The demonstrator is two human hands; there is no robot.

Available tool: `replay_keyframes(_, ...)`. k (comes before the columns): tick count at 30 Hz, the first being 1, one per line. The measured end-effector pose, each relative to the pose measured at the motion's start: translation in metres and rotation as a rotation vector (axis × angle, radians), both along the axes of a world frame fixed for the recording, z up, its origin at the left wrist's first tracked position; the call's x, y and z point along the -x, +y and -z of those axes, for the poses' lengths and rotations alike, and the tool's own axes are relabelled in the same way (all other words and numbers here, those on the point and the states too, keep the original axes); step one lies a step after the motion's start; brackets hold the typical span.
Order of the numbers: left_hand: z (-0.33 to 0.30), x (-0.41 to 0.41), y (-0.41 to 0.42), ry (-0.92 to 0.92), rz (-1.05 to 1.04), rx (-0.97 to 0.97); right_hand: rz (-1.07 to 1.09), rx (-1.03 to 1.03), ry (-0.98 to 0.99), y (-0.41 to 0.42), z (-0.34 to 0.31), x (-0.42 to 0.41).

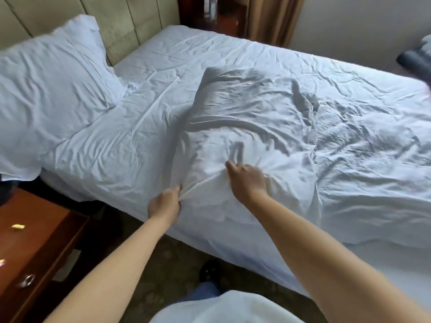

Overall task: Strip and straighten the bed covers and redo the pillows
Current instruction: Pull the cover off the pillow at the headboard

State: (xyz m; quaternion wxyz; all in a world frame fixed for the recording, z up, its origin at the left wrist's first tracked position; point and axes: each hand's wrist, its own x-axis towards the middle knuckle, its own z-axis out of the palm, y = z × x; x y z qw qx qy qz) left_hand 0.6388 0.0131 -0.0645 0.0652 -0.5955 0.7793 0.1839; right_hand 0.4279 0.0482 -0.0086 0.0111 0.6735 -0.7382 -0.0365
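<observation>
L hand [166,202] pinches a gathered fold of the white cover [251,141] at its near-left corner, fingers curled tight round the cloth, creases fanning out from the grip. R hand [247,179] sits just right of it and a bit farther in, fingers bunched into the same cover, cloth puckered round them; exact finger positions blurred. Both forearms reach in from the near edge, bare.

Cover is a rumpled heap in the mid bed, raised where the hands pull it, spreading right in heavy wrinkles. Under it the sheet [112,145] lies flatter on the left half, w/ long creases, hanging over the near side of the mattress.

Pillow [53,73] at far left, propped against the padded headboard [130,24], its near corner drooping off the bed edge.

Near left: wooden nightstand [39,241] w/ a metal ring pull and a small yellow bit on top. Far centre: dark wood furniture, brown curtain [272,17] beside it. Far right edge: a dark item, blurred, can't tell what. Near bottom: white shirt, blue trouser leg, dark shoe [210,269] on patterned carpet.
</observation>
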Motion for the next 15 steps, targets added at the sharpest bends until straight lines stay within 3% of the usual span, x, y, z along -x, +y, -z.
replay_keyframes(2,0.015,-0.002,0.009,-0.126,0.12,-0.179,0.013,-0.43,-0.096,0.029,0.016,-0.001)
replay_keyframes(3,0.017,-0.003,0.009,-0.143,0.124,-0.197,0.037,-0.449,-0.107,0.034,0.02,0.001)
replay_keyframes(5,0.014,-0.003,0.006,-0.091,0.043,-0.114,0.03,-0.285,-0.075,0.031,0.019,0.001)
replay_keyframes(8,0.007,-0.001,0.008,0.011,-0.073,0.075,-0.069,0.274,0.072,0.013,0.014,0.003)
replay_keyframes(9,0.01,-0.002,0.01,0.008,-0.072,0.065,-0.093,0.337,0.114,0.012,0.014,0.005)
replay_keyframes(10,0.014,-0.004,0.013,-0.016,-0.048,0.0,-0.101,0.22,0.11,0.015,0.016,0.005)
replay_keyframes(14,0.03,-0.012,0.019,-0.133,0.065,-0.425,0.081,-0.85,-0.139,0.024,0.062,0.007)
replay_keyframes(15,0.03,-0.01,0.018,-0.11,0.063,-0.425,0.085,-0.925,-0.147,0.022,0.067,0.005)
